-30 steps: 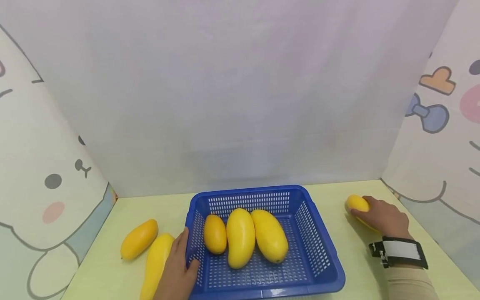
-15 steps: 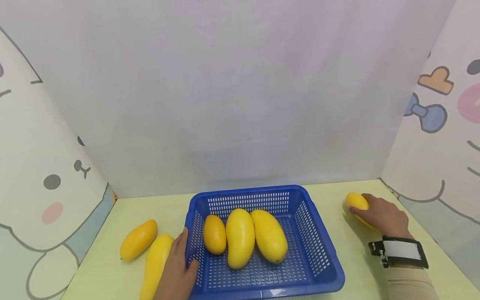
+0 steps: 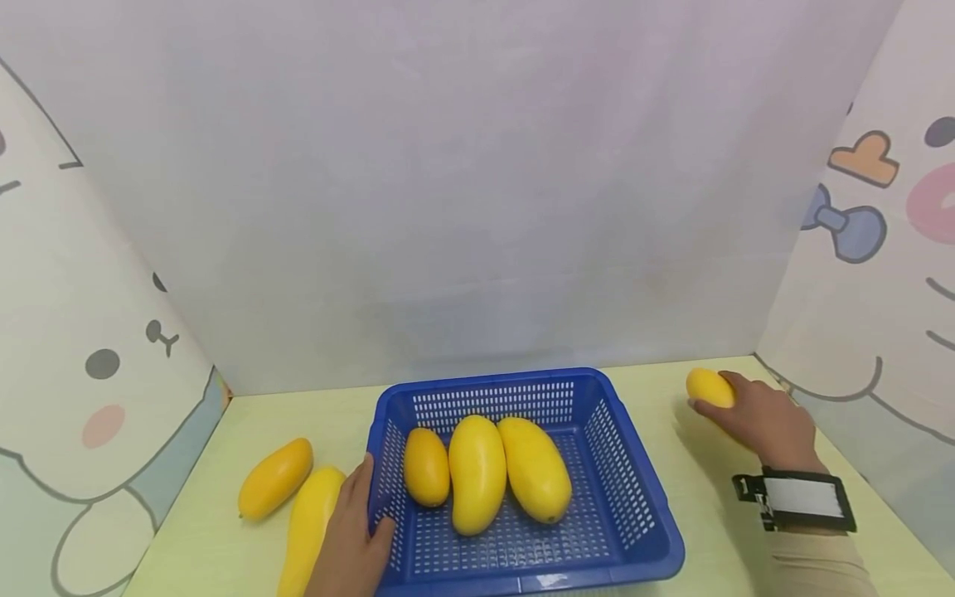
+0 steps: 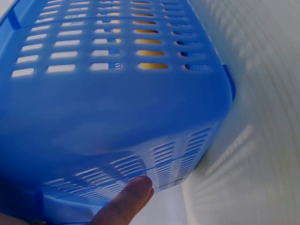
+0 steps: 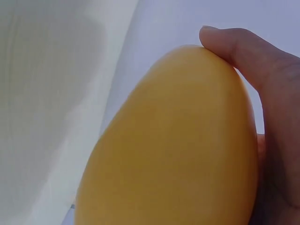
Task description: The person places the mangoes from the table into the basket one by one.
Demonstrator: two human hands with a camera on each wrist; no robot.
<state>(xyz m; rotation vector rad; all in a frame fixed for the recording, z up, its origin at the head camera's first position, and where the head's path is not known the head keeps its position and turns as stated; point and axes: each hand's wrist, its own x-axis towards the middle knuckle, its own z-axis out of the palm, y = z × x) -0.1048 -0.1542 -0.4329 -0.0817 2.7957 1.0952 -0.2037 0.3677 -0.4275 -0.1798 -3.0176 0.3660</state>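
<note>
At the right of the head view my right hand [image 3: 772, 421] grips a yellow mango [image 3: 709, 387], fingers and thumb around it. It fills much of the right wrist view as a large yellow mango body [image 5: 173, 140], a fingertip [image 5: 218, 40] at its top end. My left hand [image 3: 349, 535] holds the left side of a blue plastic basket [image 3: 642, 572], thumb over the rim. In the left wrist view a finger [image 4: 126, 201] lies along the slotted outer wall [image 4: 108, 112]. Inside the basket lie three mangoes: a small orange-yellow one [image 3: 428, 468] and two longer yellow ones, a curved mango [image 3: 477, 477] and a tilted mango [image 3: 535, 468].
Left of the basket, an orange-yellow mango [image 3: 276, 479] and a long yellow mango [image 3: 309, 522] lie on the pale table [image 3: 201, 514]. The left hand partly hides the long one. A white cloth backdrop [image 3: 462, 182] and cartoon-printed side panels [image 3: 880, 332] enclose the table.
The mango in my right hand has risen slightly, and its shadow on the table is more separate from it. The left hand and the basket stay in place.
</note>
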